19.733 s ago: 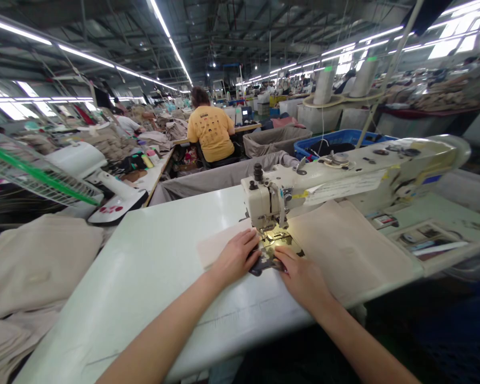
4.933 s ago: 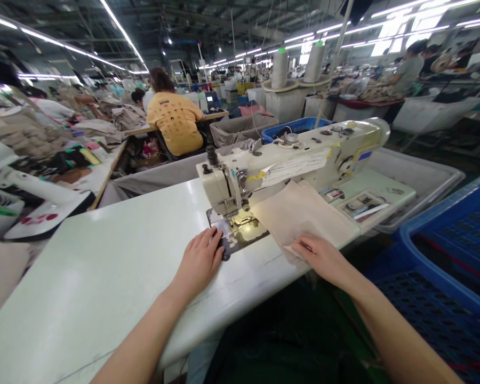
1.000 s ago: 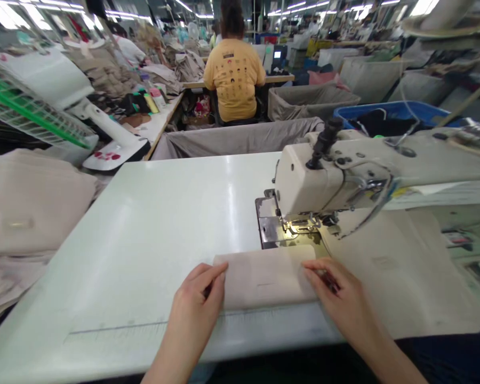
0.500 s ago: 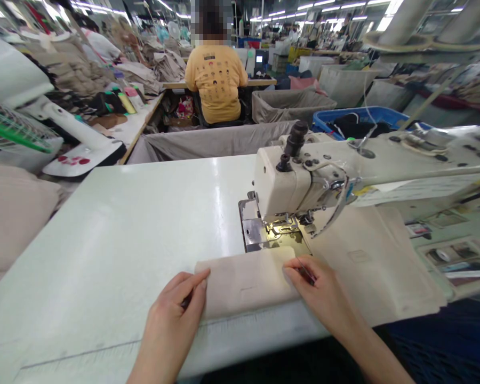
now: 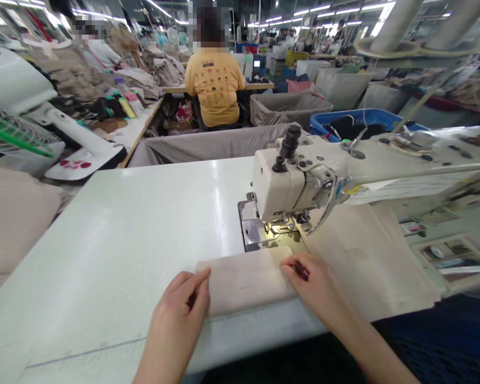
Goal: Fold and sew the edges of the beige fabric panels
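Pinching the left end of a folded cream fabric piece [image 5: 244, 285], your left hand [image 5: 178, 314] has its thumb and forefinger closed on the edge, the remaining fingers curled under. Your right hand [image 5: 316, 282] grasps the opposite end near its upper corner, and a slim dark tool [image 5: 302, 270] is tucked among those fingers; it is too small for you to make out what kind. Between your two hands the piece lies flat on the pale table [image 5: 144, 240], close to its front edge, with a short line marked near its middle. Its far edge sits right up by the metal plate [image 5: 253, 233] of the sewing machine [image 5: 280, 181], whose lamp lights the needle area yellow. Just right of your right hand, a larger cream cloth [image 5: 356, 256] spreads under the machine's arm, and beyond it a shallow tray [image 5: 436, 250] is set with small items. To your left you have more cloth [image 5: 16, 213] heaped beside the table and a white fan [image 5: 80, 141] standing behind it. Ahead of you, past a grey fabric-lined bin [image 5: 208, 146], a person in a yellow shirt [image 5: 214, 85] sits facing away
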A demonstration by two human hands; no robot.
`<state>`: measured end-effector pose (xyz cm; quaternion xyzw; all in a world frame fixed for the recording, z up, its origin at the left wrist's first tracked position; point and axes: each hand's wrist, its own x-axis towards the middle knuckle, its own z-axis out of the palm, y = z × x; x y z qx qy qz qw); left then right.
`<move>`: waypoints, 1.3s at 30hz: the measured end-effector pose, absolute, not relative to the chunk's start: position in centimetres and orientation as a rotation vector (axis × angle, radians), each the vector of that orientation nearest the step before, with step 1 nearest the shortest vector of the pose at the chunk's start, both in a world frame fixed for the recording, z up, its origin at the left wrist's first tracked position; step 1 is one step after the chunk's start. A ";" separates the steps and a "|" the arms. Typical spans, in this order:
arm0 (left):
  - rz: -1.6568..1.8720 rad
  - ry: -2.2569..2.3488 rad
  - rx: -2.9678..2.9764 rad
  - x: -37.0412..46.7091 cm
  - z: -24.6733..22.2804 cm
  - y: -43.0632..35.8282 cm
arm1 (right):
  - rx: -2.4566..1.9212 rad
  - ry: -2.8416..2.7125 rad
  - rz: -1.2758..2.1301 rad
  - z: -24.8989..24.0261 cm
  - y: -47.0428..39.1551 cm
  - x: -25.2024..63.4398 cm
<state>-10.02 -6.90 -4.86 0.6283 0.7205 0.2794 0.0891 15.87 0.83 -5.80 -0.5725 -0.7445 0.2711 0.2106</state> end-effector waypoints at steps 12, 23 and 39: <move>-0.075 1.988 2.616 -11.3 -3.3 -2.3 | -1.118 -2.498 0.091 -5.8 0.8 17.2; 0.107 1.736 2.490 -7.7 -3.5 8.5 | -1.270 -2.398 0.246 -5.8 -1.0 14.6; 0.144 1.742 2.543 -6.2 -2.9 8.2 | -1.236 -2.420 0.329 -6.0 -2.0 14.3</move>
